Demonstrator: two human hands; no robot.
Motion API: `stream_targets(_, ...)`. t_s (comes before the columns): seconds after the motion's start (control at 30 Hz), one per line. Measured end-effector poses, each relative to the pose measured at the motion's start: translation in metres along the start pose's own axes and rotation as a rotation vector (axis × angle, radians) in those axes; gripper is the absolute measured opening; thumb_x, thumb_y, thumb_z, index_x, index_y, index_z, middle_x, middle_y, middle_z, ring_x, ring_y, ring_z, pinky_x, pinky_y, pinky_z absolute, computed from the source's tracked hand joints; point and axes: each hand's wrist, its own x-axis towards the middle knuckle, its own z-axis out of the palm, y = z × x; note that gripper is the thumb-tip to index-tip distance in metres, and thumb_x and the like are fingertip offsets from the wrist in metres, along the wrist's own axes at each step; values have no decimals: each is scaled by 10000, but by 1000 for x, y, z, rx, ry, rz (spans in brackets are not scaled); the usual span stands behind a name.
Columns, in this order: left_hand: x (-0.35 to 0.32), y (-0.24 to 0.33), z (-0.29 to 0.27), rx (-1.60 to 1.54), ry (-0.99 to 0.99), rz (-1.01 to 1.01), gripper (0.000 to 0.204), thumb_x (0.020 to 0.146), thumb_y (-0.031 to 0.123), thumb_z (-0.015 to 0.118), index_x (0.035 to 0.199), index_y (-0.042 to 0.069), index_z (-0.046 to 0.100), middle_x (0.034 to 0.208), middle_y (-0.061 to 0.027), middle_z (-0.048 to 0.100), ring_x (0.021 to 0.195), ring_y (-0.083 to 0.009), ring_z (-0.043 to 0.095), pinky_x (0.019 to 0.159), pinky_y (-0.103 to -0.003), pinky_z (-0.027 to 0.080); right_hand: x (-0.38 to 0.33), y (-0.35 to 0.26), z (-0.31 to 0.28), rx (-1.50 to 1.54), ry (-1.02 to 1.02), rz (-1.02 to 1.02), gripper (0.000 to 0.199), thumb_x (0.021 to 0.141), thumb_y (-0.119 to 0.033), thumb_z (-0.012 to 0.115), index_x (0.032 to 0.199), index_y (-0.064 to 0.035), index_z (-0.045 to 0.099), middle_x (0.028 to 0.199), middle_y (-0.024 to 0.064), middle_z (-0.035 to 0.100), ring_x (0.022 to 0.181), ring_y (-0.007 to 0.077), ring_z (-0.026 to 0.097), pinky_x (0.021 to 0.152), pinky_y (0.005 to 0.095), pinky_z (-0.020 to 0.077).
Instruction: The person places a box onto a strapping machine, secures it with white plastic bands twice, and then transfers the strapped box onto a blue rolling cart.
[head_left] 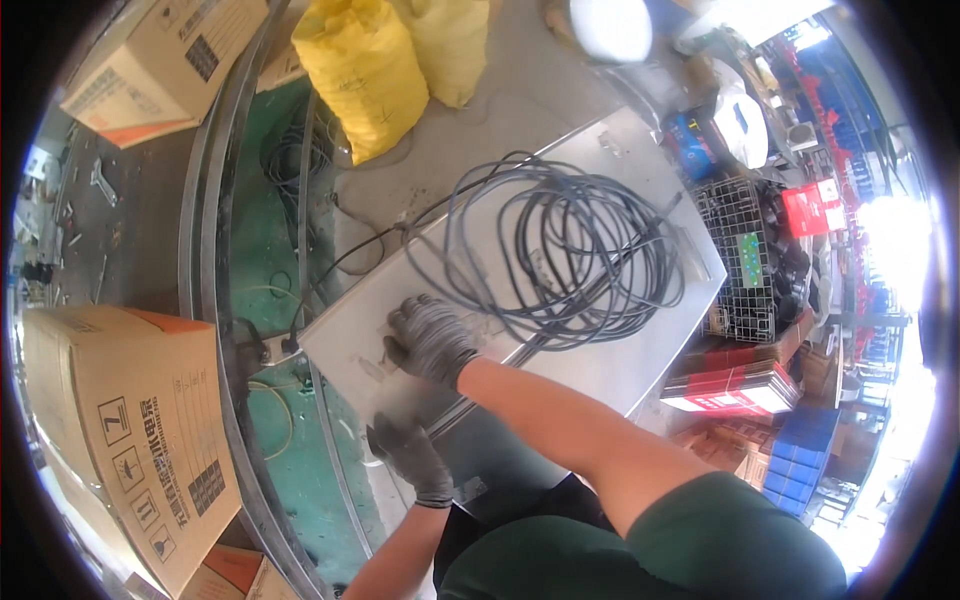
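A large coil of dark grey cable [560, 250] lies loosely looped on a pale metal cabinet or box [350, 345] in front of me. My right hand [432, 340], in a grey glove, rests on the metal surface left of the coil, its fingers spread and apart from the cable loops. My left hand [412, 462], also gloved, is lower, at the near left edge of the metal, its fingers stretched out with nothing visible in them. A blurred patch of the surface lies between the hands. From the coil, a cable end runs left off the metal.
Cardboard boxes [150, 430] stand on the left beyond a metal rail [215, 250]. Full yellow sacks [365, 75] sit at the far side. To the right are a black wire crate [735, 265], flattened red and white cartons [735, 385] and a blue box [800, 455].
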Motion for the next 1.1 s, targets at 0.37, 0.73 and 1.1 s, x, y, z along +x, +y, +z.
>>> stream_targets(0.37, -11, 82, 6, 327, 47, -143, 656, 898, 182, 616, 1466, 110, 294, 1429, -298, 329, 1214, -466, 463, 977, -523, 428, -57, 94, -126, 124, -27, -110, 568, 818, -421, 691, 1209, -26, 575, 1234, 190, 553, 1147, 385, 537, 959, 458, 452)
stream_targets(0.73, -4, 97, 12, 330, 91, -212, 583, 901, 173, 567, 1436, 111, 346, 1402, -244, 383, 1123, -441, 541, 919, -501, 469, -194, 210, -229, -324, -481, -148, 1049, 643, -489, 808, 1501, -121, 329, 1528, 249, 283, 1407, 439, 294, 1171, 498, 237)
stream_targets(1.1, 1, 94, 1, 373, 102, -215, 623, 876, 230, 598, 1427, 82, 348, 1434, -289, 341, 1253, -453, 448, 1029, -490, 411, -157, 241, -216, -390, -351, -114, 706, 674, -304, 754, 1279, -24, 520, 1145, 211, 587, 1047, 372, 572, 913, 458, 465)
